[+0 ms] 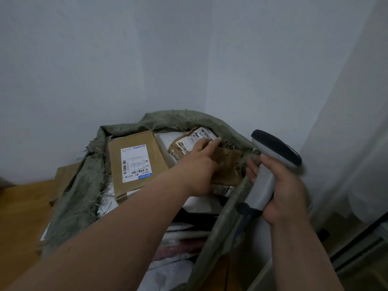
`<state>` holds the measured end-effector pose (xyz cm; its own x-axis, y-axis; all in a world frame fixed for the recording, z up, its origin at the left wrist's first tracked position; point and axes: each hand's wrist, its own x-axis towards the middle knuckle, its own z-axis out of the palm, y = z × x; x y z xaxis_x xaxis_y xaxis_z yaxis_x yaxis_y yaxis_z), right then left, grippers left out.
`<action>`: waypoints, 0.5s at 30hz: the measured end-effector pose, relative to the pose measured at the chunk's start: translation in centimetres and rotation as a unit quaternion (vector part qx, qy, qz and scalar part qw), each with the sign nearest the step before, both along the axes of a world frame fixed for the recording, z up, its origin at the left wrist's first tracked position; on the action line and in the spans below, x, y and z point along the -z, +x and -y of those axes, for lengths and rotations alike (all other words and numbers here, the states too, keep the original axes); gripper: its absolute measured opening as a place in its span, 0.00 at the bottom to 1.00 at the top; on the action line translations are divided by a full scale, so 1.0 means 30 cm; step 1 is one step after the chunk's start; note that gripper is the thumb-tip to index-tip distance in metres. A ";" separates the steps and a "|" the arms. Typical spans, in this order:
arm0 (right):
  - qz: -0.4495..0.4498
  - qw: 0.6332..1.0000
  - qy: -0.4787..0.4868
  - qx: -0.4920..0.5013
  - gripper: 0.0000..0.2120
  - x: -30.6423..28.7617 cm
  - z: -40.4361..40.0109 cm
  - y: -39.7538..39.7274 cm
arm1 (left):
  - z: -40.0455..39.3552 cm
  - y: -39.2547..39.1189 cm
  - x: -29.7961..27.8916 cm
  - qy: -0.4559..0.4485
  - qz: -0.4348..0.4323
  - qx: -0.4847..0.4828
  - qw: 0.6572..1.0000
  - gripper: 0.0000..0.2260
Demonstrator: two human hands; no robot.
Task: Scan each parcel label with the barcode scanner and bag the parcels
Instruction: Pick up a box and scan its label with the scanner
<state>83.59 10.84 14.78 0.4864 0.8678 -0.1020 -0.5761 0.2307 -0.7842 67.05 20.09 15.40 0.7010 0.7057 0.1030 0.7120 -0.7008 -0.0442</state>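
A green woven sack (81, 192) stands open against the wall with several parcels inside. My left hand (201, 164) reaches into it and grips a brown paper parcel (228, 162) whose white label (202, 136) faces up. Left of it lies a flat cardboard box (136, 143) with a white barcode label (135, 162). My right hand (283, 190) grips the handle of a grey barcode scanner (270, 152) at the sack's right rim, its dark head pointing up and to the right. White and dark soft bags (184, 234) lie lower in the sack.
A pale wall stands behind the sack. The wooden floor (19, 217) shows at the left, with a piece of cardboard (65, 171) under the sack's edge. At the right hangs a white curtain (357, 143), with a dark rail (357, 238) below it.
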 end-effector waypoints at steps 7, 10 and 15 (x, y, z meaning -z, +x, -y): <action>-0.002 1.000 -0.009 -0.010 0.27 0.029 -0.002 0.014 | 0.007 -0.010 0.105 -0.042 0.386 -0.105 0.916 0.40; 0.002 1.000 -0.015 -0.014 0.31 0.036 -0.004 0.006 | 0.015 0.000 0.109 -0.065 0.363 -0.140 0.919 0.38; -0.026 0.999 -0.022 0.021 0.29 0.036 0.007 0.002 | 0.039 0.017 0.128 0.019 0.206 -0.025 0.978 0.33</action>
<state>83.66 10.63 13.69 0.5151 0.8410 -0.1653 -0.6063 0.2212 -0.7639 67.56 18.93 11.55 0.5584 0.7287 0.3966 0.7089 -0.6674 0.2281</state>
